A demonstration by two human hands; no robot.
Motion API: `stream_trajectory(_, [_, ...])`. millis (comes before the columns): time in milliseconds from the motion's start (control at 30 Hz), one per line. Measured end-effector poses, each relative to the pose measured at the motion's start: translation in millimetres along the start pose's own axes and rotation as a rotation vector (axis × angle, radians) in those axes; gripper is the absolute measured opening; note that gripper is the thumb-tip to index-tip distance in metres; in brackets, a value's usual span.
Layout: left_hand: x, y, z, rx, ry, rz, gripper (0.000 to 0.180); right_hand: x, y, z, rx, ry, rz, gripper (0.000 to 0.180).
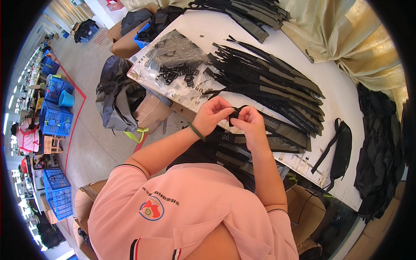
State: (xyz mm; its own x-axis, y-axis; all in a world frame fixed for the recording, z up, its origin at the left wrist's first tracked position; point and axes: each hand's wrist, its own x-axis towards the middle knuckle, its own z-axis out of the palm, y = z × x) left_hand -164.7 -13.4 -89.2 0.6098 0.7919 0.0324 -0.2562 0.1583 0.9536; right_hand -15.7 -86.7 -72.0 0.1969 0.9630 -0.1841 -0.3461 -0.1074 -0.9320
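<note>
Close together at the near edge of the table, my two hands work on the end of a black strap [234, 113]. My left hand [211, 115] pinches it from the left between thumb and fingers. From the right, my right hand [251, 123] grips it with thumb and bent forefinger. A small dark piece sits at the strap end, perhaps a buckle, but fingers partly cover it. Beyond my hands lies a fanned pile of black mesh straps [277, 86] with grey sections. More straps hang over the near edge by my lap. Loose black plastic buckles [189, 79] lie beside a clear plastic bag [175, 48].
Another strap bundle [255, 17] lies at the table's far end. At right are a black pouch [343, 147] with a cord and a heap of black fabric [381, 151]. Cardboard boxes [154, 110] stand below left, under a dark bag [117, 93]. Blue crates [56, 112] line the floor.
</note>
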Motion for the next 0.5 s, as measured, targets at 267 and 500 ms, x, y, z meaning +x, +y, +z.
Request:
stream_trajectory(267, [-5,1,-3,0.222,-0.154,0.096,0.013,-3,7,-1,0.069,0.079,-0.004,0.025])
stream_trajectory(500, [-6,-9,-5,0.207,-0.251,0.162,0.027,-14,0,11,0.111,0.141,-0.086,0.017])
